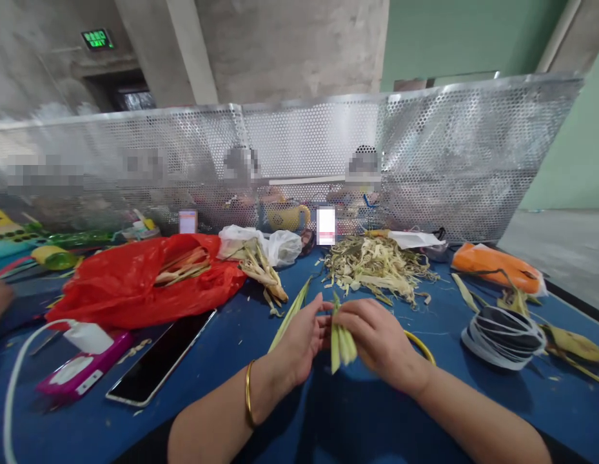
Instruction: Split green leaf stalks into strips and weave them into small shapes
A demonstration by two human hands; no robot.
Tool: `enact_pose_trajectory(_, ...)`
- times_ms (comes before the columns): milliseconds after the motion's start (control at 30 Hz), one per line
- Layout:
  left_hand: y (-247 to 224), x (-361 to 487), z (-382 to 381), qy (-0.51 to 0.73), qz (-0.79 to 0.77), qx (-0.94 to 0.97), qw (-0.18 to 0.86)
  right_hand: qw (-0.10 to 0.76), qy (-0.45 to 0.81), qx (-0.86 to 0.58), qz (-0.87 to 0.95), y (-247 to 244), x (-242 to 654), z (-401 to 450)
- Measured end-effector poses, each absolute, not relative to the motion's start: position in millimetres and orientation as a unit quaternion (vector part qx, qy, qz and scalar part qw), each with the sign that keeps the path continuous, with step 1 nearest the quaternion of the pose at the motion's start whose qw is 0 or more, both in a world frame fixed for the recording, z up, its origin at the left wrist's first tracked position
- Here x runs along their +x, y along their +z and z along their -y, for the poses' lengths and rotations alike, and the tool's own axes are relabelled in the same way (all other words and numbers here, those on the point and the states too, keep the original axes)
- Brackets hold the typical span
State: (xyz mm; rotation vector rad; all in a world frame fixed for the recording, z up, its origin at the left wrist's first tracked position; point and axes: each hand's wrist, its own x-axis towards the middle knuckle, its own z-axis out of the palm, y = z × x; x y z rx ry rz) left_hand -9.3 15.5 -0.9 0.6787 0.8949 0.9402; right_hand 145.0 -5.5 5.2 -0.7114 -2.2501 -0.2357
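Near the middle of the blue table, my right hand (371,338) is closed on a short bundle of pale green husk strips (343,345), whose ends point down toward me. My left hand (304,338), with a gold bangle at its wrist, is beside the bundle, its fingers partly bent and reaching toward it. Whether those fingers grip anything is hidden. A long green husk strip (290,316) lies behind my left hand, slanting up and away.
A red plastic bag (110,283) with husks, a black phone (164,357) and a purple power strip (84,370) lie left. Husk scraps (376,264) are piled behind my hands. Wound cord (502,338) and an orange packet (500,267) lie right. A perforated metal screen (439,154) stands behind.
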Motion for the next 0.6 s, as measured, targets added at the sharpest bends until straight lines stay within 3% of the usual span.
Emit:
enact_pose_trajectory(100,-1.8,-10.9,-16.3,0.396,-0.413,0.350,0.742,0.472,0.069,-0.353,0.805,11.7,147.9,4.1)
enact_pose_trajectory(300,-4.0,-9.9,-12.4,0.264,-0.356,0.376,0.814,0.550,0.261,-0.456,0.650,18.7,153.0,-4.8)
enact_pose_trajectory(433,-5.0,-8.6,-8.9,0.267,-0.319,0.380,0.826,0.573,0.335,-0.455,0.594,16.7,153.8,-13.4)
enact_pose_trajectory(600,-7.1,-8.5,-12.1,0.311,-0.349,0.348,0.813,0.581,0.323,-0.465,0.584,10.3,152.7,-16.3)
